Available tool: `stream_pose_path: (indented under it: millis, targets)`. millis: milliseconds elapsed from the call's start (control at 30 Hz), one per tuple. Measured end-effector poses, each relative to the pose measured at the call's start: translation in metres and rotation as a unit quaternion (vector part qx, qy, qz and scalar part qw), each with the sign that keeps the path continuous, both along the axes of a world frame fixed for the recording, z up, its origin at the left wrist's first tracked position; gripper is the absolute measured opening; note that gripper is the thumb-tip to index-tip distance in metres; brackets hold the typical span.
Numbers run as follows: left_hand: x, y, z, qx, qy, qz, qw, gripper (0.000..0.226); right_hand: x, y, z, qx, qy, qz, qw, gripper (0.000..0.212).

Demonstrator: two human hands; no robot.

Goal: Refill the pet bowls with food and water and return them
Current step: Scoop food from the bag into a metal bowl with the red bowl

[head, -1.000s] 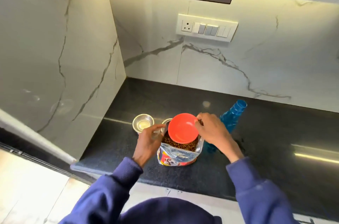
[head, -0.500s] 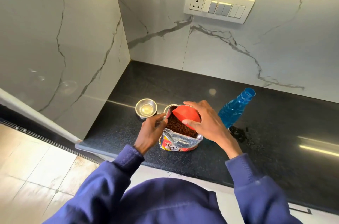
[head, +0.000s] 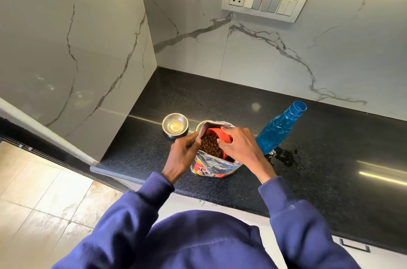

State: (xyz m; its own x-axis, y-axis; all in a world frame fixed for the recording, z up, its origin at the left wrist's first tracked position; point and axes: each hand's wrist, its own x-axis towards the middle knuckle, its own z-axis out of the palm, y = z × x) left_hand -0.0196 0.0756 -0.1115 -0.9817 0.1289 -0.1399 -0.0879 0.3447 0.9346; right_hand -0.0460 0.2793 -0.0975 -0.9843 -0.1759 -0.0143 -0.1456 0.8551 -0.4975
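Note:
An open pet food bag (head: 214,166) stands on the black counter (head: 319,180), full of brown kibble (head: 209,146). My left hand (head: 184,155) pinches the bag's left rim. My right hand (head: 239,147) holds a red bowl (head: 217,133) tilted down inside the bag's mouth, partly buried in the kibble. A small steel bowl (head: 175,125) with clear liquid sits to the left of the bag. Behind the bag, the rim of a second steel bowl (head: 199,126) just shows. An uncapped blue water bottle (head: 278,128) stands to the right.
A wet patch (head: 286,156) lies on the counter by the bottle's base. Marble walls close the corner at the left and back, with a switch panel (head: 264,1) above. The counter edge drops to a tiled floor (head: 39,202) at the left.
My right hand has lowered the red bowl from above the bag into the kibble. The view has tilted further down. My left hand stays on the bag's rim.

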Motion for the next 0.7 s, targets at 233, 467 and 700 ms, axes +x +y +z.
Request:
stream_pose_path:
  millis: [233,467,700]
  targets:
    - [0.0,-0.01,-0.002,0.03,-0.042,-0.012,0.999,0.036,-0.001,0.023,0.009,-0.101,-0.1,-0.03,0.989,0.03]
    - [-0.006,-0.014,-0.005,0.051,-0.048,-0.009,0.998,0.031,0.0,0.048,0.025,-0.164,-0.098,-0.079,0.979,0.039]
    - [-0.036,-0.039,-0.023,0.068,-0.112,0.115,0.985,0.029,0.02,0.049,0.02,-0.214,-0.012,-0.117,0.97,0.049]
